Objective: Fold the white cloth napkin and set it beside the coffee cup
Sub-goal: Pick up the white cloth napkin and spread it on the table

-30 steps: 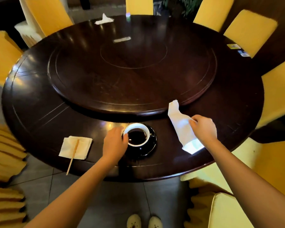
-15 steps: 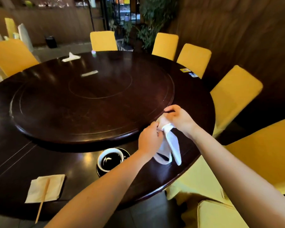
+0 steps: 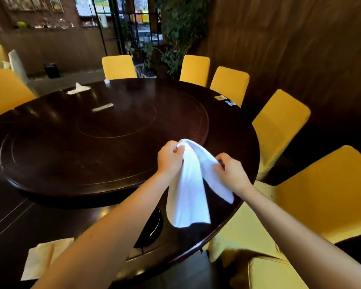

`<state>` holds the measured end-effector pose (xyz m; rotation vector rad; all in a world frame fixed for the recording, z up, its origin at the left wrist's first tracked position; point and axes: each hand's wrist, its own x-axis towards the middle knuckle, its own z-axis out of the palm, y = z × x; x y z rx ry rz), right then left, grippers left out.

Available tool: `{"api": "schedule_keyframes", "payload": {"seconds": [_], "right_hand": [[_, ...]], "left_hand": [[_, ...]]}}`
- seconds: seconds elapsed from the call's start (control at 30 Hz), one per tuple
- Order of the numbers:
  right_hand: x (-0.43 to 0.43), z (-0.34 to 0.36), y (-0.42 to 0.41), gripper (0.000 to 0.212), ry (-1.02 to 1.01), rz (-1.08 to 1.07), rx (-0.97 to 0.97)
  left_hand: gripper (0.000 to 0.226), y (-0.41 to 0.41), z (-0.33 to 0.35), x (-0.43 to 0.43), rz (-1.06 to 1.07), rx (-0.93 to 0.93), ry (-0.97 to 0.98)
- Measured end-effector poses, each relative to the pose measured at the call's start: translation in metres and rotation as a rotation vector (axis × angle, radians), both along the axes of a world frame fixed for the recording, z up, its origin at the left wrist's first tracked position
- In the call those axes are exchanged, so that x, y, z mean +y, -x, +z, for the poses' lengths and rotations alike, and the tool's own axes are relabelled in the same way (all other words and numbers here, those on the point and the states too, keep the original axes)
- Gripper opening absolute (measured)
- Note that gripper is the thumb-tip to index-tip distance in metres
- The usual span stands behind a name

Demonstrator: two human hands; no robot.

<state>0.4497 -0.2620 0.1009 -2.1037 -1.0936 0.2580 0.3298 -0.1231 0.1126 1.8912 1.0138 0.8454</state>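
The white cloth napkin (image 3: 188, 184) hangs in the air above the near right part of the dark round table (image 3: 40, 215). My left hand (image 3: 170, 158) pinches its upper left edge and my right hand (image 3: 230, 172) grips its upper right edge, a short gap between them. The cloth droops down in loose folds below both hands. Of the coffee cup only the black saucer (image 3: 152, 228) shows; my left forearm hides the cup itself. The saucer sits just left of the napkin's lower end.
A beige paper napkin (image 3: 42, 257) lies near the table's front edge at the left. A raised turntable (image 3: 104, 142) fills the table's middle. Yellow chairs (image 3: 279, 126) ring the table closely on the right. A crumpled tissue (image 3: 77, 89) lies at the far side.
Both hands have lifted the napkin off the table and drawn apart, so the cloth now hangs spread between them. The view has tilted upward and my left arm now covers the cup.
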Motion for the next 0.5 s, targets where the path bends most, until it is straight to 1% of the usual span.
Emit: {"api": "schedule_keyframes", "payload": {"seconds": [0.1,0.13,0.2,0.23,0.27,0.3,0.33,0.4,0.43,0.5], "right_hand": [[-0.011,0.010,-0.019,0.009,-0.048,-0.070,-0.021],[-0.012,0.015,-0.024,0.011,-0.060,-0.087,-0.008],[-0.009,0.030,-0.030,0.023,-0.102,-0.129,0.047],[-0.007,0.038,-0.032,0.028,-0.117,-0.137,0.075],[-0.004,0.045,-0.033,0.031,-0.126,-0.137,0.090],[-0.001,0.052,-0.034,0.033,-0.129,-0.137,0.100],[0.004,0.058,-0.033,0.035,-0.129,-0.141,0.114],[0.011,0.067,-0.032,0.041,-0.123,-0.157,0.181],[0.015,0.071,-0.031,0.042,-0.117,-0.162,0.229],[0.021,0.079,-0.028,0.044,-0.104,-0.172,0.314]], "left_hand": [[0.021,0.001,0.001,0.006,-0.007,0.001,0.028],[0.019,0.003,0.001,0.009,-0.019,0.043,0.010],[0.012,0.003,0.001,0.012,-0.090,0.180,-0.071],[0.014,0.001,0.002,0.010,-0.145,0.223,-0.109],[0.025,-0.002,0.002,0.005,-0.196,0.236,-0.148],[0.036,-0.005,0.002,-0.002,-0.229,0.209,-0.195],[0.042,-0.007,0.003,-0.012,-0.250,0.144,-0.259],[0.042,-0.009,0.006,-0.034,-0.331,-0.023,-0.391],[0.043,-0.009,0.006,-0.042,-0.383,-0.064,-0.444],[0.042,-0.011,0.008,-0.055,-0.453,-0.057,-0.509]]}}
